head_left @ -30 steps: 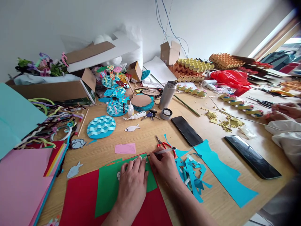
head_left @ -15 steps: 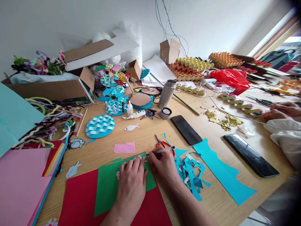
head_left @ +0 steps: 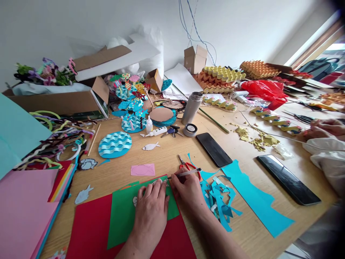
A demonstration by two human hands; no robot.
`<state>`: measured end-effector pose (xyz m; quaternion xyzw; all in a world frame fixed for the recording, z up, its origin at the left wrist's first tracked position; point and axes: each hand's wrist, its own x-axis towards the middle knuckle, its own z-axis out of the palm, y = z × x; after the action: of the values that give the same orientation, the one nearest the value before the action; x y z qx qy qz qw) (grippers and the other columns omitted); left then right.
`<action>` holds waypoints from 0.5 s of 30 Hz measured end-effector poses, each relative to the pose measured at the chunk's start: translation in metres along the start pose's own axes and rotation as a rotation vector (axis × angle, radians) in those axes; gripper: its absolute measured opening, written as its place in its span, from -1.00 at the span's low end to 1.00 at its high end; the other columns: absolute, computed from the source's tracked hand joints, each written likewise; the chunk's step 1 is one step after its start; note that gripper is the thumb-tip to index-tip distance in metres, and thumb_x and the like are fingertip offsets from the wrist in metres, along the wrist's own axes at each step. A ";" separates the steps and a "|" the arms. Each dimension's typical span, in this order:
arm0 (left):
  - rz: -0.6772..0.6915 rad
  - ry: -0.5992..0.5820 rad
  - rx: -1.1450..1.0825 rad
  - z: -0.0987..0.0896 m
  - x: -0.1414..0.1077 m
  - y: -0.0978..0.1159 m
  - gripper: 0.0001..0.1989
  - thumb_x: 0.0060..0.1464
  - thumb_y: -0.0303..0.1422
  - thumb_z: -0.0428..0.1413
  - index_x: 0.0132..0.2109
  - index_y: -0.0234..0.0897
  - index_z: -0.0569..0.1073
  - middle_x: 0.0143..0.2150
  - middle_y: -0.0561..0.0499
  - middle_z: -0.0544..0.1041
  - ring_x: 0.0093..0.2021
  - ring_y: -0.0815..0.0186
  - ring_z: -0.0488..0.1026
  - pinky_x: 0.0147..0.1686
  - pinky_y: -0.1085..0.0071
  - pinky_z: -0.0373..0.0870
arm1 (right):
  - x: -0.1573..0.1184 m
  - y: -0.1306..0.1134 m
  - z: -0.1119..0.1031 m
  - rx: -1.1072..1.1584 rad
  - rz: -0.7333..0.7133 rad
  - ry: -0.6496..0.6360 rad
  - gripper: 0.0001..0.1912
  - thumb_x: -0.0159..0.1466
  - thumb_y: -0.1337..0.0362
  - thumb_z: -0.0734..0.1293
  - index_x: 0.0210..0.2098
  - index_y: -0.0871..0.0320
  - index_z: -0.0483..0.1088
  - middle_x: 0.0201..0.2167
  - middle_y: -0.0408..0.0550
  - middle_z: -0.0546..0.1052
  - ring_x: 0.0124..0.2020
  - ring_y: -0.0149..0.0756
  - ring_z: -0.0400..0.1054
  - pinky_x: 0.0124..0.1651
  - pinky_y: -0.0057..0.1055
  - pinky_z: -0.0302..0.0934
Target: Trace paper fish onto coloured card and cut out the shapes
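My left hand (head_left: pixel 152 201) lies flat on a sheet of green paper (head_left: pixel 122 219), its fingers over a small white paper fish. Only the fish's head (head_left: pixel 135 201) and a bit near my fingertips show; the middle is hidden. Beneath the green sheet is a larger red sheet (head_left: pixel 88 226). In my right hand (head_left: pixel 190 190) is a pen (head_left: pixel 190 172), its tip at the green paper's upper right corner. Orange-handled scissors (head_left: pixel 188 166) lie just behind that hand. Beyond the paper sits a pink paper piece (head_left: pixel 142 169) with a drawn outline.
Blue paper scraps (head_left: pixel 219 201) and a phone (head_left: pixel 214 149) lie to the right, with a second phone (head_left: pixel 288 179) farther out. Farther back stand a metal flask (head_left: pixel 192 108) and glue bottles (head_left: pixel 149 125). Another person's hands (head_left: pixel 326 127) are at the right edge.
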<state>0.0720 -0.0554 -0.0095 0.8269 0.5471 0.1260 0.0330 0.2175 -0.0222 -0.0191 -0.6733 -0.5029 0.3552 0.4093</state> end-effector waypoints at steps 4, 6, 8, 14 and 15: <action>-0.002 -0.005 -0.007 0.000 0.000 0.000 -0.67 0.21 -0.39 0.01 0.11 -0.22 0.42 0.08 -0.05 0.49 -0.04 0.16 0.39 -0.06 0.14 0.28 | 0.000 -0.001 0.000 -0.002 0.003 -0.004 -0.80 0.17 0.14 0.30 -0.49 0.11 0.31 -0.67 -0.15 0.42 -0.63 -0.30 0.33 -0.58 -0.45 0.14; -0.005 -0.007 -0.014 0.001 0.001 -0.001 -0.67 0.22 -0.38 0.01 0.11 -0.22 0.42 0.08 -0.05 0.49 -0.04 0.16 0.39 -0.05 0.13 0.28 | 0.000 0.000 0.000 0.000 -0.003 -0.007 -0.81 0.18 0.15 0.29 -0.48 0.11 0.31 -0.66 -0.15 0.42 -0.63 -0.30 0.33 -0.58 -0.46 0.13; -0.008 -0.009 -0.020 0.001 0.001 -0.001 -0.66 0.22 -0.38 0.00 0.12 -0.22 0.41 0.08 -0.04 0.49 -0.03 0.16 0.39 -0.05 0.12 0.27 | 0.000 0.000 0.000 0.002 -0.004 -0.009 -0.82 0.19 0.16 0.29 -0.47 0.11 0.31 -0.66 -0.16 0.42 -0.63 -0.31 0.33 -0.58 -0.46 0.13; -0.008 -0.010 -0.033 0.000 0.001 -0.001 -0.67 0.23 -0.38 -0.02 0.11 -0.21 0.42 0.09 -0.06 0.49 -0.04 0.15 0.39 -0.04 0.11 0.26 | -0.001 0.002 0.000 0.003 -0.021 -0.011 -0.83 0.19 0.18 0.29 -0.48 0.10 0.31 -0.66 -0.17 0.41 -0.62 -0.31 0.33 -0.57 -0.46 0.14; -0.009 -0.010 -0.035 0.000 0.001 0.000 -0.67 0.23 -0.38 -0.02 0.11 -0.21 0.42 0.09 -0.06 0.49 -0.04 0.15 0.39 -0.04 0.11 0.25 | -0.001 0.002 0.000 0.006 -0.025 -0.013 -0.82 0.20 0.18 0.29 -0.48 0.10 0.30 -0.66 -0.17 0.41 -0.62 -0.31 0.32 -0.57 -0.46 0.13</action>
<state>0.0719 -0.0545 -0.0095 0.8243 0.5483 0.1314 0.0509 0.2179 -0.0236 -0.0212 -0.6636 -0.5128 0.3558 0.4124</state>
